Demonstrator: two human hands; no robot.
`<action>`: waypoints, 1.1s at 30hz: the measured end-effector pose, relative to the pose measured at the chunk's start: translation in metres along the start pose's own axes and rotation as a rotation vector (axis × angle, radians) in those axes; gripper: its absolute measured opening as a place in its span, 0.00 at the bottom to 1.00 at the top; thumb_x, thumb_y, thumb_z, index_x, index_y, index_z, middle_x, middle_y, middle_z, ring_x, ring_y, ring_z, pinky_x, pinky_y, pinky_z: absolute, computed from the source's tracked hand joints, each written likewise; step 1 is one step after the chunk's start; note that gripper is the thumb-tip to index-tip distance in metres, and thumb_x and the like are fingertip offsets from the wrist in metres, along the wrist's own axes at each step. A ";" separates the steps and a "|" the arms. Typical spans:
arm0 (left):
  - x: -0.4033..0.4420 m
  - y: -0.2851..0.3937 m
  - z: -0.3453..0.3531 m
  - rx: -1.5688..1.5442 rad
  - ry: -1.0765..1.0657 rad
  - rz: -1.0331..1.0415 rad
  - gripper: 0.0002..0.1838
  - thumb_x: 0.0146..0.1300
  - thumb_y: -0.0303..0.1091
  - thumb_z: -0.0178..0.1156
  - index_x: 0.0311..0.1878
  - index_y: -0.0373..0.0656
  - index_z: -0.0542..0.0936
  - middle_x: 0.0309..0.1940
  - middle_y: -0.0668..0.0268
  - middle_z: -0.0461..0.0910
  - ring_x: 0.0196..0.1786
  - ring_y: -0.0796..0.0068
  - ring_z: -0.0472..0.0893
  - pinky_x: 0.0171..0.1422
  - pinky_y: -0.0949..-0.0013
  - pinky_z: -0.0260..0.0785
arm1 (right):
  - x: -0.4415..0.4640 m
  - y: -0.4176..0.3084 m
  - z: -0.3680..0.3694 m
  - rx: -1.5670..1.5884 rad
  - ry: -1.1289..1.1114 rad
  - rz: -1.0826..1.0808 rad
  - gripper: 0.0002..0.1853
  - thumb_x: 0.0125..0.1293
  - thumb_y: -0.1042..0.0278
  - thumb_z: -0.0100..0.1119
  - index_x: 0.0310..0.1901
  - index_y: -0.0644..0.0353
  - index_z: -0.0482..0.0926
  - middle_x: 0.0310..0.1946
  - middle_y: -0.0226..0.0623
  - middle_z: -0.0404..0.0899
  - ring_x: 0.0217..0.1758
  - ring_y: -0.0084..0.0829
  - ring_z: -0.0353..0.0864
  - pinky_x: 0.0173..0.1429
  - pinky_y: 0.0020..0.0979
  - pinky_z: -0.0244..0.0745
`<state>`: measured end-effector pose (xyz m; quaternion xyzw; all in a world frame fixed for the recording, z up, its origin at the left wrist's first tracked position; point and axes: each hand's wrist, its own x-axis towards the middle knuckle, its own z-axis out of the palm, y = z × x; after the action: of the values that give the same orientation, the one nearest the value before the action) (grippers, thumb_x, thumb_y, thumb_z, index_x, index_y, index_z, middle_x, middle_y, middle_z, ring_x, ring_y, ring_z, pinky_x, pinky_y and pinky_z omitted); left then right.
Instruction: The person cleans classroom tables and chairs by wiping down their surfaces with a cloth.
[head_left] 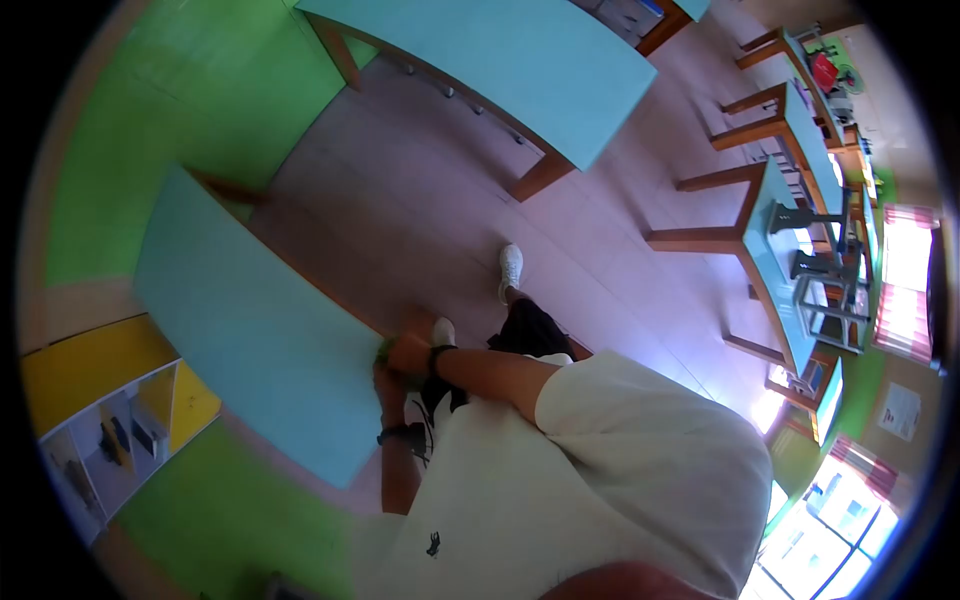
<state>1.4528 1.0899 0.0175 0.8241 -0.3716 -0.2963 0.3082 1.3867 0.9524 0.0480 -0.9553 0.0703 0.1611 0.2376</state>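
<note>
Both of my hands meet at the near right end of a light blue table (270,330). My right hand (408,352) is blurred and closed against a small green thing (384,350), perhaps a cloth; its kind does not show clearly. My left hand (388,384) is just below, close to the right hand and the table's edge, with its fingers partly hidden and curled. A dark band is on each wrist. Black straps or cords hang beside the left forearm.
Another blue table (500,70) stands ahead. More tables with grey stools (805,220) on top line the right side. A yellow and white shelf unit (110,420) is at the left, by the green wall (200,110). My white shoes are on the tiled floor (400,200).
</note>
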 end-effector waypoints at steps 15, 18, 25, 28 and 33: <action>0.261 0.274 0.214 0.007 -0.613 0.602 0.13 0.64 0.30 0.49 0.51 0.38 0.72 0.45 0.43 0.77 0.48 0.41 0.76 0.52 0.50 0.68 | -0.200 0.352 -0.108 0.386 0.366 0.762 0.17 0.55 0.69 0.58 0.49 0.56 0.76 0.45 0.46 0.77 0.50 0.45 0.79 0.50 0.41 0.77; 0.301 0.343 0.241 0.268 -0.556 0.524 0.13 0.63 0.30 0.50 0.50 0.37 0.72 0.43 0.42 0.77 0.46 0.39 0.76 0.48 0.46 0.68 | -0.223 0.399 -0.126 0.480 0.583 1.009 0.15 0.57 0.71 0.55 0.48 0.55 0.75 0.44 0.45 0.76 0.50 0.46 0.78 0.50 0.43 0.76; 0.361 0.414 0.290 0.243 -0.589 0.863 0.15 0.59 0.25 0.53 0.50 0.35 0.74 0.43 0.43 0.77 0.49 0.42 0.75 0.52 0.48 0.69 | -0.242 0.438 -0.125 0.626 0.973 1.265 0.10 0.59 0.70 0.52 0.42 0.60 0.76 0.41 0.47 0.76 0.47 0.49 0.77 0.49 0.47 0.74; 0.399 0.406 0.311 0.282 -0.798 0.987 0.17 0.56 0.25 0.54 0.50 0.37 0.76 0.50 0.46 0.74 0.52 0.43 0.73 0.57 0.51 0.68 | -0.217 0.459 -0.107 0.704 1.102 1.302 0.13 0.57 0.64 0.55 0.40 0.64 0.77 0.39 0.51 0.77 0.45 0.53 0.77 0.49 0.47 0.74; 0.483 0.424 0.332 0.375 -1.100 1.144 0.19 0.54 0.28 0.57 0.51 0.37 0.76 0.55 0.49 0.71 0.56 0.43 0.70 0.61 0.51 0.65 | -0.194 0.449 -0.162 0.834 1.106 1.342 0.30 0.54 0.58 0.60 0.57 0.63 0.70 0.52 0.59 0.71 0.58 0.56 0.69 0.62 0.48 0.67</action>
<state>1.2973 0.3840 -0.0094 0.2813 -0.8766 -0.3882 0.0420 1.1543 0.4924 0.0560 -0.4958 0.7555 -0.2476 0.3495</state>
